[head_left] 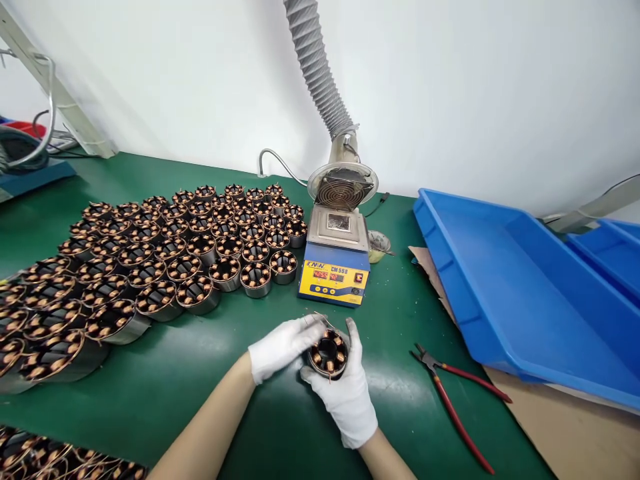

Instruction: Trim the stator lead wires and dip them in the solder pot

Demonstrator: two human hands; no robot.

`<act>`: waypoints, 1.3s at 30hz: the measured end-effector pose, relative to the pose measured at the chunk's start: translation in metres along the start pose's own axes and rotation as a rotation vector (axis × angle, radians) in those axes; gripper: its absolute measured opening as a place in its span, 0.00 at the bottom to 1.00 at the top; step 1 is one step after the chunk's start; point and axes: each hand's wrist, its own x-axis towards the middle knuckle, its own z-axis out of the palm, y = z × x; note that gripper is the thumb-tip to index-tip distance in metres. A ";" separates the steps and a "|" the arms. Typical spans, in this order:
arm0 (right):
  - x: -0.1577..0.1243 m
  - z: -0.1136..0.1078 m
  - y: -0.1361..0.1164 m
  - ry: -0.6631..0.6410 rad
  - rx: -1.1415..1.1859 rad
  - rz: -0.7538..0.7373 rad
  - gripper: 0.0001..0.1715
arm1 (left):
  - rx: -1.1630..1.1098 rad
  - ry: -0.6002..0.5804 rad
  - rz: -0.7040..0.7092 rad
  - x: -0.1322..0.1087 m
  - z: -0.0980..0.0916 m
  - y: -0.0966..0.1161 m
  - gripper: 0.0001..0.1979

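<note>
R hand (345, 397) grips Cu-wound ring (330, 366), L hand (285, 343) adj.

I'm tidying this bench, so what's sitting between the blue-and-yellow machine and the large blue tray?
In the head view, a small round container stands beside the machine, and a brown cardboard edge shows by the tray.

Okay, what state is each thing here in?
Copper-coiled ring: held
Right hand: gloved, gripping the ring
Left hand: gloved, at the ring's rim, partly blurred
Other rings: standing grouped
Machine: on, display lit
Pliers: lying down, handles spread
Blue tray: resting partly on cardboard
Ribbed hose: bent
</note>
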 end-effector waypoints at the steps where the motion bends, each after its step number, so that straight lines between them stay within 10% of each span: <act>1: -0.001 0.001 0.002 -0.011 -0.042 -0.044 0.57 | -0.010 -0.015 0.007 0.001 0.008 -0.002 0.24; 6: -0.003 0.004 0.006 -0.049 -0.196 -0.241 0.58 | -0.175 0.122 0.114 0.008 0.029 -0.006 0.18; 11: -0.006 0.003 0.009 0.021 -0.259 -0.222 0.59 | -0.308 0.291 0.295 0.000 -0.004 0.011 0.19; 17: 0.000 -0.004 0.003 -0.081 -0.153 -0.174 0.58 | 0.078 0.040 -0.040 -0.004 -0.005 0.018 0.11; 25: 0.004 -0.010 0.000 -0.156 -0.137 -0.221 0.55 | -0.029 0.310 0.158 0.012 -0.008 0.015 0.20; 31: 0.001 -0.008 0.006 -0.124 -0.156 -0.217 0.61 | -0.050 0.165 -0.037 -0.008 -0.002 0.023 0.19; 39: 0.004 -0.007 0.002 -0.134 -0.171 -0.187 0.57 | -0.104 0.261 -0.027 -0.003 0.017 0.010 0.09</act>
